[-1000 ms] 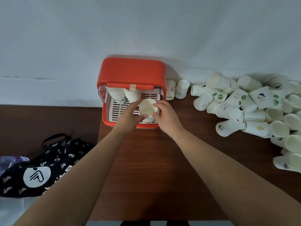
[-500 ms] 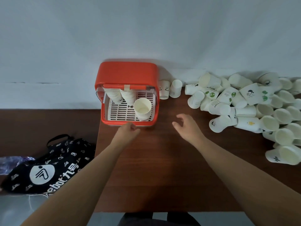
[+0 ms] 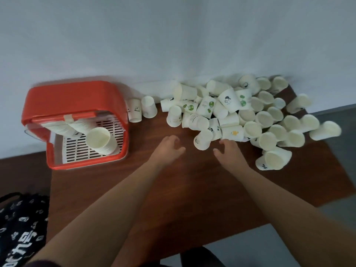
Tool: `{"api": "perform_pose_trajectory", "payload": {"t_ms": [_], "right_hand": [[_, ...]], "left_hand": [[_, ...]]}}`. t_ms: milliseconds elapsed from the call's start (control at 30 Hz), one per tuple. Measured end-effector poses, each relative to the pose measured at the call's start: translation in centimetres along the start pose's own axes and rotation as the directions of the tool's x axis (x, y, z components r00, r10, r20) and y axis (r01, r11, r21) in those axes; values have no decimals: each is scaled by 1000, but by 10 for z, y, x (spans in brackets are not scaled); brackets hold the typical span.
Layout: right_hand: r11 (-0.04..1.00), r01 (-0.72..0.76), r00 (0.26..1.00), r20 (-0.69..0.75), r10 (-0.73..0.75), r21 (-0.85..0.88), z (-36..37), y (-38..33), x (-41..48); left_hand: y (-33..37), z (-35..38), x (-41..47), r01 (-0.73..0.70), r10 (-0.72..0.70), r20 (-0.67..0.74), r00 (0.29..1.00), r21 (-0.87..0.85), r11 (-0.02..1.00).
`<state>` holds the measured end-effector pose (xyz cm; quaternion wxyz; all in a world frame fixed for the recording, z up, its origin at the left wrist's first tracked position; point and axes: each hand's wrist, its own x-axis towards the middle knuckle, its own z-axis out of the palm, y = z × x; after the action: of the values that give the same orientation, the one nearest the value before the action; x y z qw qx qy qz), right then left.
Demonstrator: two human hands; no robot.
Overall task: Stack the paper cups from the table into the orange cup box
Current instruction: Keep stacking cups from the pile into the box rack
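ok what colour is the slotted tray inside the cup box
The tray is white with dark slots, inside the orange cup box; head view shows it.

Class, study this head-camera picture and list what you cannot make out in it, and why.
Head view: the number of cups stacked in the orange cup box; its lid covers the stacks' far ends, and blur merges the rims.
Head view: the cups low in the pile of paper cups; upper cups cover them.
Head view: the black bag; the left and bottom edges cut it off.
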<state>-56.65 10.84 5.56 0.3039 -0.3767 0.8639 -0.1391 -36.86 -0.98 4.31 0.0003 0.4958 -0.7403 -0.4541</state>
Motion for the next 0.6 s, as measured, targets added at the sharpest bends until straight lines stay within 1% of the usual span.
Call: {"api": "perform_pose_trajectory", "payload": {"t_ms": [67, 133, 200, 300, 367, 400, 467, 500, 533, 600], "right_hand": [[998, -28, 999, 23, 27, 64, -2, 11, 11], [979, -91, 995, 55, 82, 184, -2, 13, 23], [938, -147, 987, 101, 121, 314, 1, 10, 34], [825, -215, 973, 192, 131, 522, 10, 4, 49], [738, -276, 958, 235, 162, 616, 15, 2, 56], [685, -323, 944, 275, 182, 653, 16, 4, 59], [583, -414, 907, 367, 205, 699, 20, 9, 60], [563, -434, 898, 393, 200, 704, 23, 13, 59], [571, -432, 897, 398, 191, 698, 26, 16, 58], [619, -401, 907, 390, 161, 676, 30, 20, 53]], "left_hand": [[19, 16, 20, -5, 6, 29, 1000, -27, 1000], [35, 28, 38, 23, -19, 50, 999, -75, 997], [45, 39, 50, 62, -52, 67, 996, -144, 988], [53, 54, 61, 90, -68, 104, 992, -230, 969], [50, 59, 64, 147, -125, 90, 988, -304, 941], [46, 63, 65, 210, -189, 93, 978, -399, 892], [41, 68, 61, 322, -299, 142, 944, -603, 730], [38, 69, 58, 348, -321, 168, 932, -658, 667], [35, 71, 54, 362, -324, 192, 927, -684, 633], [30, 74, 45, 370, -321, 210, 923, -709, 601]]}}
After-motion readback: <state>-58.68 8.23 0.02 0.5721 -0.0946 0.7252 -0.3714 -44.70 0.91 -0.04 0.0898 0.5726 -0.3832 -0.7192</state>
